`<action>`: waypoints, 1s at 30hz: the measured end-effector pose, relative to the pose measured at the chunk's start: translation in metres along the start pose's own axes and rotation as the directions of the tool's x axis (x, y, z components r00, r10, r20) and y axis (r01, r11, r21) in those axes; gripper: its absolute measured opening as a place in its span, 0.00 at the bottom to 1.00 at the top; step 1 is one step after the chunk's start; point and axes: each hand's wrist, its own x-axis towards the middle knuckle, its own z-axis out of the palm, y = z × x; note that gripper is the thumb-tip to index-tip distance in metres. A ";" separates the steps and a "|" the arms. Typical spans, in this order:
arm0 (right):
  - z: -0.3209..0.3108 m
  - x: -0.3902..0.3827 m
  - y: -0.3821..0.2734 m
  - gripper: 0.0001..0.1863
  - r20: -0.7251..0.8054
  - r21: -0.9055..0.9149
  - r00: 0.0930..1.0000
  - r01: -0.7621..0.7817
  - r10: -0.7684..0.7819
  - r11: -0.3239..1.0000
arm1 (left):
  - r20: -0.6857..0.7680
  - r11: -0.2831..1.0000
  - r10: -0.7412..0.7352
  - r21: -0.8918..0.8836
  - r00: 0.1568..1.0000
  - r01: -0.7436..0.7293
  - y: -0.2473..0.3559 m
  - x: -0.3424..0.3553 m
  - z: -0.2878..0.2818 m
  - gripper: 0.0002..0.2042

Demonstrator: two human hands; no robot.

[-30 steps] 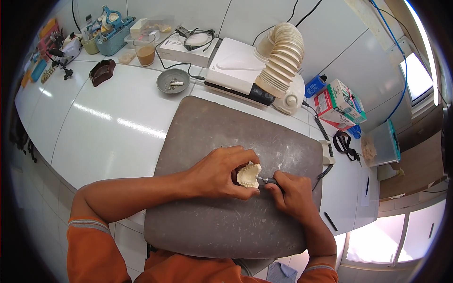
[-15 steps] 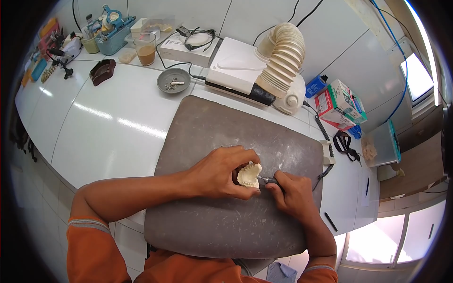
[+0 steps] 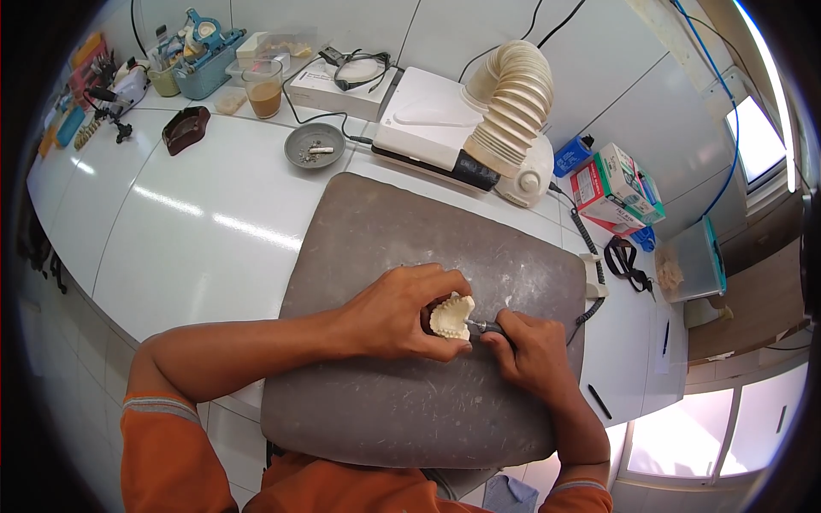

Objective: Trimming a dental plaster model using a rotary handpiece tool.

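A cream-coloured dental model, arch-shaped with a row of teeth along its edge, is gripped between the thumb and fingers of my left hand. My right hand is wrapped round a dark rotary handpiece. The handpiece's thin metal tip reaches the inner side of the model, at its right opening. Whether the tip touches the model is too small to tell. Both hands are above a worn grey-brown mat dusted with pale powder.
A white machine with a ribbed hose stands behind the mat. To its left are a grey ashtray and a glass of brown drink. Boxes and a coiled cord lie to the right, with a black pen nearer me.
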 end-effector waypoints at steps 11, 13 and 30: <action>-0.001 0.001 -0.001 0.22 -0.005 -0.002 1.000 -0.001 0.001 1.000 | -0.037 0.998 -0.006 -0.062 0.999 0.004 0.001 0.000 0.002 0.28; -0.001 0.000 -0.001 0.21 0.005 -0.004 1.000 -0.004 0.004 1.000 | -0.038 0.999 -0.001 -0.051 0.999 -0.001 -0.001 0.000 0.002 0.28; -0.001 0.001 -0.001 0.21 0.010 -0.018 1.000 0.010 -0.010 1.000 | -0.047 0.999 0.008 -0.044 0.999 -0.010 -0.001 0.000 0.002 0.28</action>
